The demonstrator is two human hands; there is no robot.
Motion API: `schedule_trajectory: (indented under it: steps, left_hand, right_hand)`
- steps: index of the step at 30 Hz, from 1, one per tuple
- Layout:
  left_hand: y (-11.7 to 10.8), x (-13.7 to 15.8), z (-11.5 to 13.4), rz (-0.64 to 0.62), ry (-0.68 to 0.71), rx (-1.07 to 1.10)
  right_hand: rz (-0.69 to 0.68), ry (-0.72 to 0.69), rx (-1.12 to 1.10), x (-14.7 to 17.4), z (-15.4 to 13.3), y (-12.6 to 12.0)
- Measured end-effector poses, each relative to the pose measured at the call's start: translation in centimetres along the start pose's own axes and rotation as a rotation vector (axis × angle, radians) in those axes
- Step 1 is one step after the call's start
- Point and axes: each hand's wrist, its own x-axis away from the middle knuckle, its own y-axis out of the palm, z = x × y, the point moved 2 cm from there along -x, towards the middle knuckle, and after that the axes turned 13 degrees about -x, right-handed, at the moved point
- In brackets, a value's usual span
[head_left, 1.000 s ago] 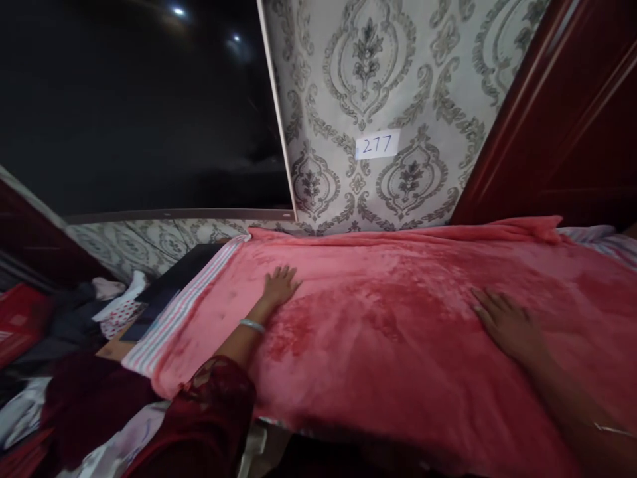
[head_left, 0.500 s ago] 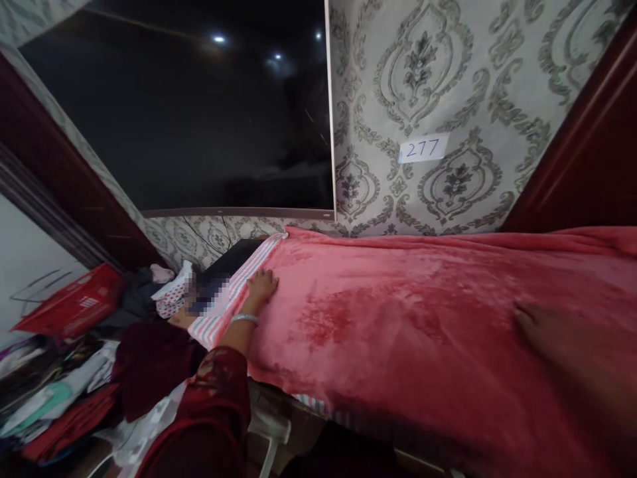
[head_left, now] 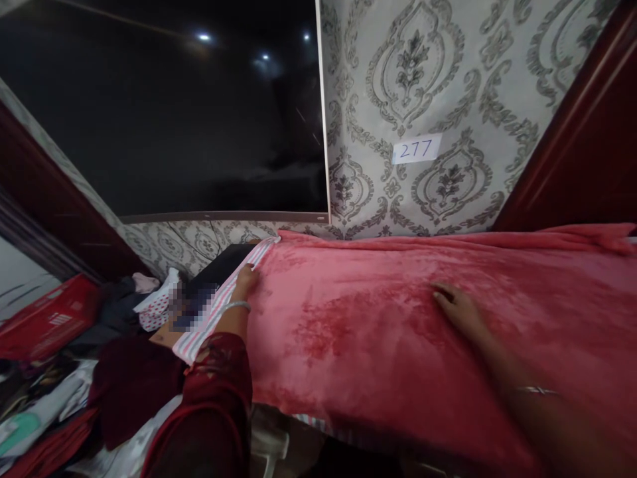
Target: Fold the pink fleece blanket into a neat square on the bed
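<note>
A pink-red plush blanket (head_left: pixel 378 345) lies spread over a long surface, its far side gathered in a low fold along the wall. Along its left end shows a pink, grey and white striped cloth (head_left: pixel 212 317). At that left edge my left hand (head_left: pixel 244 281) is closed on the blanket, its fingers curled and partly hidden. My right hand (head_left: pixel 458 309) rests palm down on the middle of the blanket, open, with the thumb apart from the fingers.
A large black television (head_left: pixel 199 119) hangs above the left end. A paper marked 277 (head_left: pixel 417 149) is stuck on the patterned wallpaper. Heaped clothes (head_left: pixel 134 385) and a red bag (head_left: pixel 50 315) lie at left. A white plastic chair or stool (head_left: pixel 269 445) stands below the front edge.
My right hand has moved left across the blanket from its right side to the middle. My left hand has shifted left onto the edge, and its fingers have curled in.
</note>
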Motion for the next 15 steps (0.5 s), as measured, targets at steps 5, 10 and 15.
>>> schedule_trajectory:
  steps: [5, 10, 15]
  left_hand:
    - [0.5, -1.0, 0.1, 0.007, -0.004, 0.142]
    - [1.2, -1.0, 0.5, 0.011, 0.153, 0.331]
    - [1.6, -0.7, -0.4, 0.027, 0.217, 0.479]
  right_hand:
    - [-0.018, 0.041, 0.046, -0.2, 0.8, 1.3]
    - [0.051, 0.122, 0.146, -2.4, -0.9, 2.4]
    - [-0.023, -0.035, 0.071, -4.0, -3.6, 6.1]
